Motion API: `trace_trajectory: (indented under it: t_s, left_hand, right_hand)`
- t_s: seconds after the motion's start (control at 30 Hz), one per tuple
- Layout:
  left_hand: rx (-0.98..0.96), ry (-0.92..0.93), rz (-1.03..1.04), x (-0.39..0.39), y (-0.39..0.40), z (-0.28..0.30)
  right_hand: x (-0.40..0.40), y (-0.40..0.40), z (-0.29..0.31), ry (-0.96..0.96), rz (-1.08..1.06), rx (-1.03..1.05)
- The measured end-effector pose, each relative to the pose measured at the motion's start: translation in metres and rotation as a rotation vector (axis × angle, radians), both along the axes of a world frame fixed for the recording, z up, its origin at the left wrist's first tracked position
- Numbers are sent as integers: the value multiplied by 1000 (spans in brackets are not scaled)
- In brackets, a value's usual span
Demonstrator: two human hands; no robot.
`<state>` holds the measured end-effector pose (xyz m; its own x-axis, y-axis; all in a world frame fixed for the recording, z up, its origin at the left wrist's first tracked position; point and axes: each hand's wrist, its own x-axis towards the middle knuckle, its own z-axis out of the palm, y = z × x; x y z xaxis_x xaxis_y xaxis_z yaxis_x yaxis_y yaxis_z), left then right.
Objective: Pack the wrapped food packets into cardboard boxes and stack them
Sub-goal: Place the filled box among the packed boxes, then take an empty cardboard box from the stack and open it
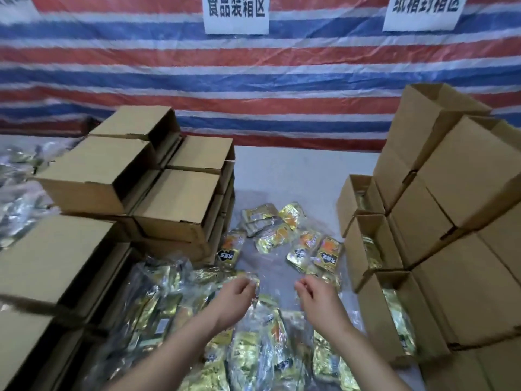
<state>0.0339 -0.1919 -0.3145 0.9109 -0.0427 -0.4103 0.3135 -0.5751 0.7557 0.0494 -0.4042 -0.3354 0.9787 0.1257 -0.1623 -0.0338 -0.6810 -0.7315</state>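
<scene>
Two white signs on the striped tarp [253, 80]: the left sign [236, 12] reads 食品装箱区; the right sign [423, 9] is cut off, unclear. Gold packets [282, 235] lie loose on the table [296, 170], print too blurred to read. Three open boxes [369, 246] on my right hold gold packets. Closed box stacks [180, 204] sit left. My left hand [236, 297] and right hand [318, 299] have fingers curled, pinching clear plastic film [270, 272] over the packets.
</scene>
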Motion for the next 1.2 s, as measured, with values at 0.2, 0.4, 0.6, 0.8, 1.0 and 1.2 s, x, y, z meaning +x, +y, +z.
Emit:
trace_trajectory:
  t_s: [0.2,0.4,0.6,0.8,1.0,1.2]
  left_hand:
    - [129,-56,-22,-30,45,3]
    - [386,-485,92,-16,103,56]
    - [911,-743,348,66,190,119]
    - [1114,-380,272,121,240,113]
    - [1149,-300,235,119,242,110]
    - [1019,-389,308,90,218,180]
  right_hand:
    - [-9,49,-4,96,138,-34]
    - [20,119,41,-25,297,-116]
    - [69,201,128,-233,456,-185]
    - [90,221,164,-352,455,-289]
    - [94,207,168,-365,427,-319]
    - [107,198,191,-431,401,-243]
